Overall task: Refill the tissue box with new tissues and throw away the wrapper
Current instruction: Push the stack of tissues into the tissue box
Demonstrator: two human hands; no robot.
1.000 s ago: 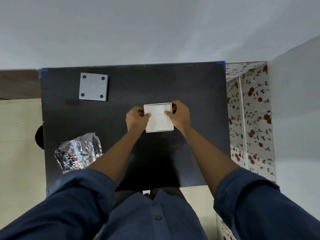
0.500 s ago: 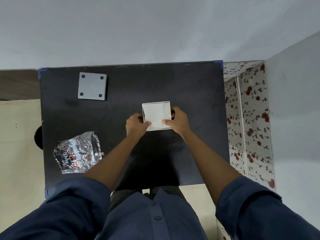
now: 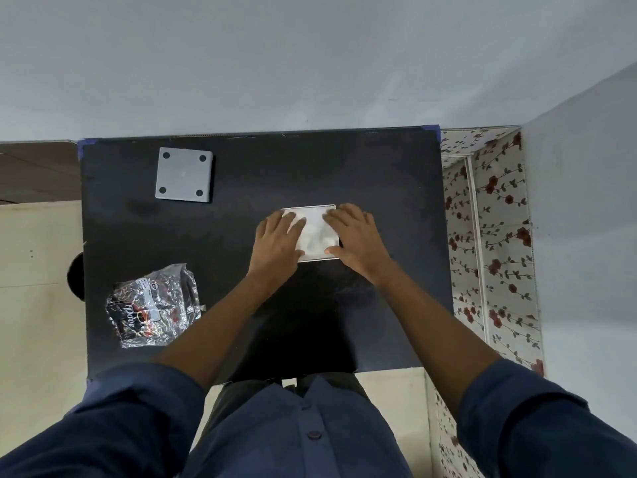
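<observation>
A white square tissue box (image 3: 314,233) lies open side up on the black table (image 3: 241,257), with white tissues showing inside. My left hand (image 3: 277,238) lies flat on its left part, fingers spread over the tissues. My right hand (image 3: 355,238) lies flat on its right part, thumb at the near edge. A grey square lid (image 3: 183,174) with dark round feet at its corners rests at the table's far left. The crumpled clear wrapper (image 3: 153,307) with red and black print lies at the near left.
The table stands against a grey wall (image 3: 310,63). A floral-papered recess (image 3: 489,236) runs along the right side. A dark round object (image 3: 76,276) pokes out at the table's left edge. Beige floor lies to the left.
Both hands moved from gripping the box's sides to lying flat on top of the tissues. The box sits level on the table at the same spot.
</observation>
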